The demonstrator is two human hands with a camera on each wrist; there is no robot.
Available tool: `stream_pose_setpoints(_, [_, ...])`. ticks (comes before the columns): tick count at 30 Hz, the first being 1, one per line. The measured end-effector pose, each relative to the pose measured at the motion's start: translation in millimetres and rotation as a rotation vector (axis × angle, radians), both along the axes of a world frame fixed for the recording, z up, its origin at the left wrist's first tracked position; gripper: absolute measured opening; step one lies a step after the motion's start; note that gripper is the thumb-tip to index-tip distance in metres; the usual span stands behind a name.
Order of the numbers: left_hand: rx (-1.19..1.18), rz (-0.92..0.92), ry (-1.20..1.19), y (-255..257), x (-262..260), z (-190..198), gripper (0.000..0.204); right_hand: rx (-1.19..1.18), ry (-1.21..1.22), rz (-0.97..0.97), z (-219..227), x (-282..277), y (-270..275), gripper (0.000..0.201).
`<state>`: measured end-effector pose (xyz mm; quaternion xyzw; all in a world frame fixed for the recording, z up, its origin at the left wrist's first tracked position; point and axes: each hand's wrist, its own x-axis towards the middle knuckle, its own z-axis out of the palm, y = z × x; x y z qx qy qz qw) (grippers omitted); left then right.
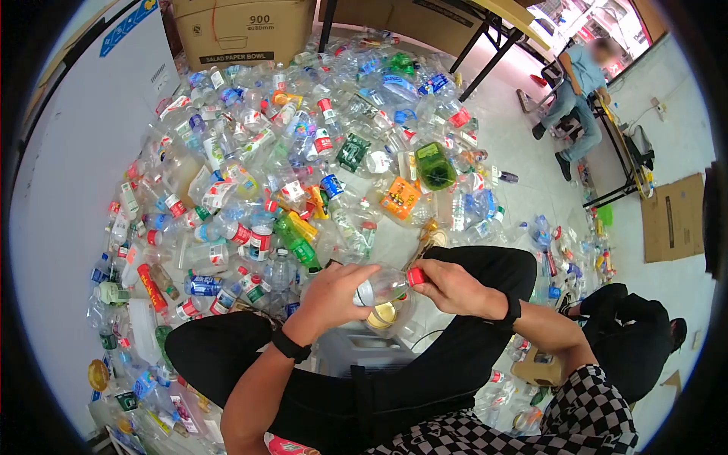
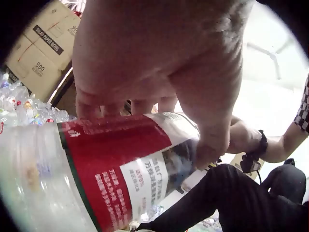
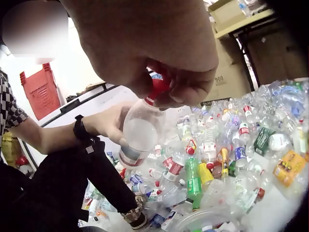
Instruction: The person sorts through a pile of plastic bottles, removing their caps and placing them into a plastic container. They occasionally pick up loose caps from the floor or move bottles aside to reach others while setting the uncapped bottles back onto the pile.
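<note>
A clear plastic bottle (image 1: 389, 287) with a red cap (image 1: 415, 276) lies sideways between both hands, above the lap. My left hand (image 1: 334, 296) grips its body; the left wrist view shows a red and white label (image 2: 120, 164) under the fingers. At the neck, my right hand (image 1: 457, 288) pinches the red cap, which sits at the bottle's mouth in the right wrist view. Whitish cloudiness shows inside the bottle (image 3: 141, 129). Below the hands are a grey plastic box (image 1: 364, 347) and a clear container with a yellowish round piece (image 1: 381, 315).
A wide heap of empty bottles covers the floor ahead, among them a green bottle (image 1: 296, 239) and a green tray (image 1: 434, 165). Cardboard boxes (image 1: 243, 34) stand behind it, a white panel (image 1: 83, 189) at left. A seated person (image 1: 580, 83) is at the far right.
</note>
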<state>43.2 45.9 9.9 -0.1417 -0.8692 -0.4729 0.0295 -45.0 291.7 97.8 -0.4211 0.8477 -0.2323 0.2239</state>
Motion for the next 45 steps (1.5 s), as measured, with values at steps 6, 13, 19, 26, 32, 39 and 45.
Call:
stream_pose_setpoints(6, [-0.266,0.127,0.219,8.9,6.2,1.9,0.068,0.035,-0.210,-0.259,-32.7,4.8,3.7,0.028])
stream_pose_setpoints(13, [-0.615,0.079,0.382,6.4,1.1,-1.0,0.046,-0.186,-1.512,-0.834,-79.4,-1.0,7.6,0.024])
stream_pose_setpoints(19, [-0.610,0.081,0.401,-12.9,-9.7,5.5,0.040,-0.175,-1.796,-0.851,-104.0,-12.9,3.8,0.033])
stream_pose_setpoints(26, [-1.003,1.003,0.168,-92.8,-38.0,23.8,0.059,-0.089,-1.521,-0.666,-123.8,-30.0,0.5,0.041])
stream_pose_setpoints(32, [-0.650,0.352,-0.030,-87.6,-26.0,-14.8,0.057,0.201,-1.119,-0.434,-119.4,-58.5,-16.1,0.039])
stream_pose_setpoints(39, [-0.744,0.062,-0.467,-53.6,-13.1,-42.9,0.063,0.448,-0.383,-0.184,-223.8,-159.2,-8.4,0.040])
stream_pose_setpoints(45, [-0.676,0.070,-0.268,-53.2,-21.9,-38.6,0.063,0.522,-0.559,-0.623,-281.9,-206.5,-10.9,0.039])
